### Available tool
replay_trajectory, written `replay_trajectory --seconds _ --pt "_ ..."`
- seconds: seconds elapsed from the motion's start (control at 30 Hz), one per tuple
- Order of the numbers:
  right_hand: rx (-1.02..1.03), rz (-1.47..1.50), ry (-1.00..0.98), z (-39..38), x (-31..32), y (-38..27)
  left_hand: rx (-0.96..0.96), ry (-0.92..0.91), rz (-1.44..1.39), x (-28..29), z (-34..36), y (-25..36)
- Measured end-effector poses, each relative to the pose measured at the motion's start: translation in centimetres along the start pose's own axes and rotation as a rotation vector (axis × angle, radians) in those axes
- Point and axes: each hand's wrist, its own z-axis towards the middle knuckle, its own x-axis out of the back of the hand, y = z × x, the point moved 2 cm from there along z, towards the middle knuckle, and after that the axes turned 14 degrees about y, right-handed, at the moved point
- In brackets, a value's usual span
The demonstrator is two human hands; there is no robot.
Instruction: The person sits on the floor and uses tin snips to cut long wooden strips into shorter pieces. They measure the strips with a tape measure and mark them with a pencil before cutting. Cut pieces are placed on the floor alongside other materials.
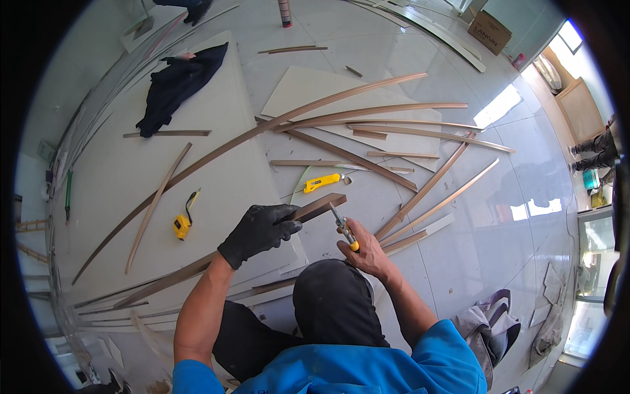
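My left hand [259,236], in a black work glove, grips a long brown trim strip [319,207] close to its far end. The rest of that strip runs back to the lower left under my forearm. In my bare right hand [365,249] is a slim metal hand tool [344,228] with a yellow handle end; its exact kind is hard to make out. The tool's tip meets or nearly meets the strip's end. Just beyond lies a yellow power-tool-like piece [323,182] with a round metal head. A yellow tape measure [182,226] rests left of my gloved hand, its blade partly out.
Several brown trim strips [394,131] lie crossed over pale boards [295,92] and the tiled floor. A dark garment [177,85] is on the large board at left. A grey bag [485,325] sits at lower right, a cardboard box [489,33] at far right. Other people's legs [598,151] show at the edges.
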Motion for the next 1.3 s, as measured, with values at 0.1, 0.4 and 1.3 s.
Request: replay_trajectory --seconds 0.1,0.4,1.3 --pt "-0.027 0.002 -0.007 -0.1 -0.2 0.2 0.051 -0.034 -0.008 0.3 -0.1 0.4" --pt "-0.052 -0.007 0.016 -0.1 -0.6 0.2 0.063 -0.026 -0.079 0.6 -0.3 0.2" --pt "0.057 -0.024 0.101 0.4 -0.6 -1.6 0.008 -0.005 -0.037 2.1 -1.2 2.0"
